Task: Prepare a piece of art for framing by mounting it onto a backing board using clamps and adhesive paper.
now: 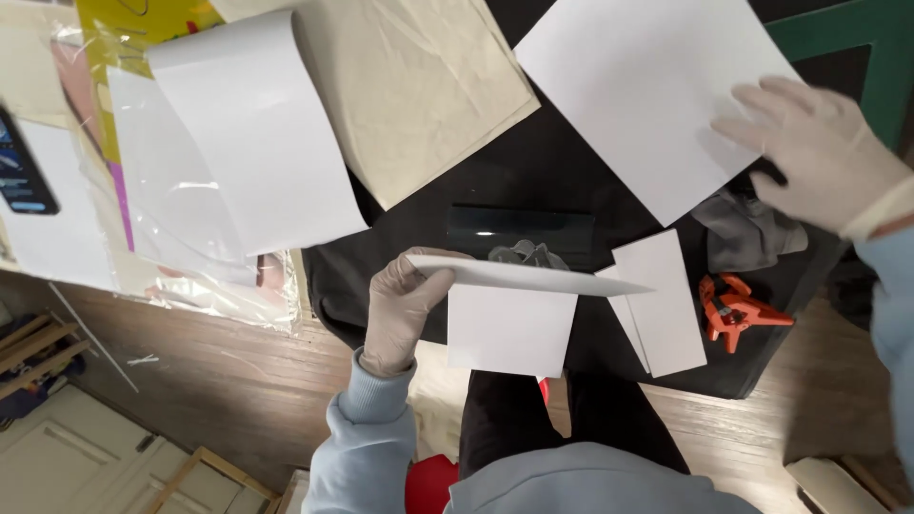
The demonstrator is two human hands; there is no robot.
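A folded white paper sheet (519, 276) is held edge-on and level above the black table (409, 238), while a large flat white sheet (638, 90) lies further back.

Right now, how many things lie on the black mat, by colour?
White sheets: 4, namely the big sheet under the right hand, the held sheet in the left hand, the square, the strip
Orange clamp: 1
Grey cloth: 1
Total: 6
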